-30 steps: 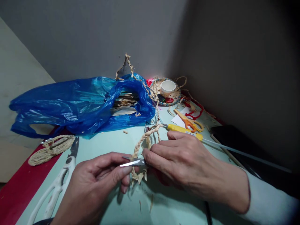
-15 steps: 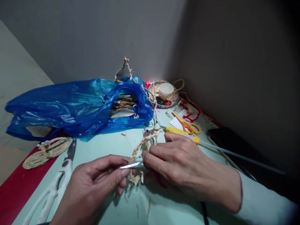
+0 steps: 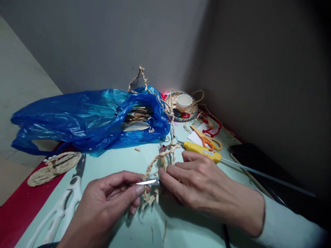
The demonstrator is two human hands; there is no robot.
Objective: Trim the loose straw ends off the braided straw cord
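Note:
My left hand [image 3: 108,203] pinches the frayed lower end of a braided straw cord [image 3: 155,162] between thumb and fingers. My right hand [image 3: 199,186] is closed around small metal scissors [image 3: 148,181], whose blades point left and meet the cord just above its frayed end. The braid rises from my hands and runs back toward the blue plastic bag [image 3: 85,117].
White-handled shears [image 3: 64,203] and a coiled straw mat [image 3: 53,167] lie at left. Behind my right hand are a yellow-handled tool [image 3: 204,151], orange scissors [image 3: 207,139], and a woven tray with a white cup [image 3: 184,100]. A dark flat object [image 3: 258,162] lies at right. Walls close the corner.
The view has shifted slightly. Both hands stay on the cord and scissors, with the blades drawn a little closer to the braid's frayed end.

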